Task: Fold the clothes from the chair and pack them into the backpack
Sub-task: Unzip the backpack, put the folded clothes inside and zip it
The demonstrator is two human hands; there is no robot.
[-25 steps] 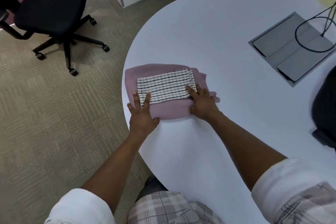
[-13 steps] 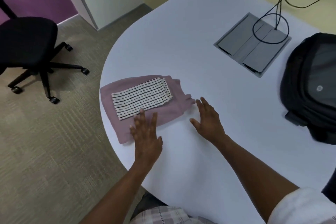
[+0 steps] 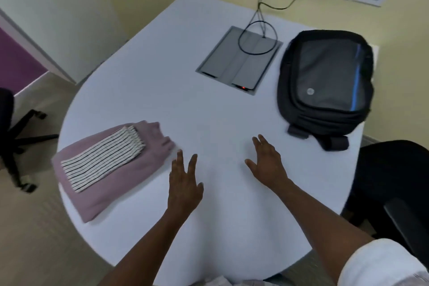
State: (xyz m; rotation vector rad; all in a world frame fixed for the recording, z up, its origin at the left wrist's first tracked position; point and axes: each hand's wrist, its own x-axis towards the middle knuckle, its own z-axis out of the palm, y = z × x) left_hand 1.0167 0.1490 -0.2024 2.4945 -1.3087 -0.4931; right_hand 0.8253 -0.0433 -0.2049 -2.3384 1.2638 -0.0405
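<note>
A folded mauve garment (image 3: pixel 116 189) lies at the left edge of the white table (image 3: pixel 181 90). On top of it sits a folded white cloth with black stripes (image 3: pixel 102 160). A black and grey backpack (image 3: pixel 325 83) lies flat at the right of the table, its zip apparently closed. My left hand (image 3: pixel 184 184) hovers over the bare tabletop just right of the stack, fingers straight, holding nothing. My right hand (image 3: pixel 267 162) is spread open over the table between the stack and the backpack, also holding nothing.
A grey cable hatch (image 3: pixel 239 60) is set into the table's middle, with black cables (image 3: pixel 260 30) running up to wall sockets. A black office chair base (image 3: pixel 16 137) stands on the carpet at left. Another black chair (image 3: pixel 394 183) sits at right, close to the table.
Both hands have come off the folded stack and moved right over the bare table. The view has swung right and up, bringing the whole backpack into sight.
</note>
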